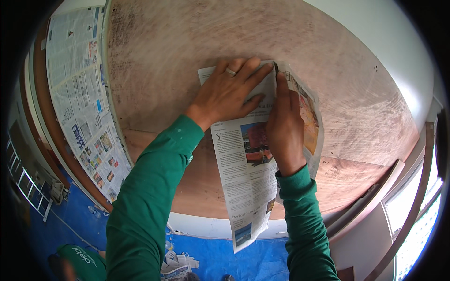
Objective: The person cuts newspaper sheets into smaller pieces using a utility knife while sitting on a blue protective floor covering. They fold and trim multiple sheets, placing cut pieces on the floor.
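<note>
A sheet of newspaper (234, 180) lies against the wooden panel (178, 42), its lower end hanging past the panel's bottom edge. My left hand (227, 93), with a ring on one finger, presses flat on the upper part of the sheet, fingers spread. Close to its fingertips, my right hand (286, 129) is closed, with the index finger stretched along a fold or edge of the paper. A thin dark tip (276, 68) shows just beyond that finger; its kind is hidden by the hand. To the right, a part of the newspaper with a colour picture (309, 124) flares outward.
More newspaper (84, 103) covers a strip along the panel's left side. Blue sheeting (225, 257) spreads over the floor, with paper scraps (178, 264) on it. A ladder (28, 182) stands at the far left. A window (417, 234) and a curved wooden strip (417, 196) are at the right.
</note>
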Demonstrator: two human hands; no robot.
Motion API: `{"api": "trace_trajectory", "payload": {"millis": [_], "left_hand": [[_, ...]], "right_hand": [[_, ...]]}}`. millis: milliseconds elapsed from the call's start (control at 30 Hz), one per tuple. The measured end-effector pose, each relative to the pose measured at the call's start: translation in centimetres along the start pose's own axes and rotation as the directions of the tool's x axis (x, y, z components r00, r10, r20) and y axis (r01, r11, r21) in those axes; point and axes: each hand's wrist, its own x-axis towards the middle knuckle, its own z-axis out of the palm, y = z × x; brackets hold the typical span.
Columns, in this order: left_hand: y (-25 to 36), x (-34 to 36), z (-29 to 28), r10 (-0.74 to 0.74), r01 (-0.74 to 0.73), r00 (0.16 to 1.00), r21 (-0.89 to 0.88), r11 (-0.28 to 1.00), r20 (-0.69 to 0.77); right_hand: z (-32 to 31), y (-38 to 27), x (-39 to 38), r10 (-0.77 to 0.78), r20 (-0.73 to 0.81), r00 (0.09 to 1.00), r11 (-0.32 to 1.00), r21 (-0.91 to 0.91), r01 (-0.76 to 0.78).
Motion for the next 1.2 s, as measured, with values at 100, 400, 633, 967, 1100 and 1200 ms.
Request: {"api": "trace_trajectory", "payload": {"millis": [100, 400, 633, 967, 1100, 1200], "left_hand": [[-0.1, -0.1, 0.1, 0.007, -0.007, 1.0, 0.014, 1.0, 0.002], [-0.2, -0.2, 0.5, 0.023, -0.023, 1.0, 0.046, 0.999, 0.0], [-0.4, -0.2, 0.7, 0.033, -0.031, 0.999, 0.03, 0.999, -0.037], [-0.5, -0.3, 0.8, 0.043, -0.04, 0.999, 0.073, 0.996, -0.032], [-0.5, -0.3, 0.7, 0.048, -0.045, 0.998, 0.071, 0.996, -0.042], [-0.5, -0.3, 0.8, 0.045, -0.043, 0.999, 0.071, 0.997, -0.029]], "right_hand": [[0.1, 0.1, -0.1, -0.062, -0.057, 0.996, 0.997, -0.046, 0.059], [0.3, 0.5, -1.1, -0.11, -0.085, 0.99, 0.992, -0.063, 0.105], [0.2, 0.2, -1.6, -0.081, -0.067, 0.994, 0.996, -0.054, 0.078], [0.1, 0.1, -2.8, -0.069, -0.071, 0.995, 0.997, -0.052, 0.066], [0.1, 0.1, -3.6, -0.03, -0.044, 0.999, 0.999, -0.034, 0.029], [0.0, 0.2, -4.0, -0.007, -0.023, 1.0, 0.999, -0.035, 0.006]]}}
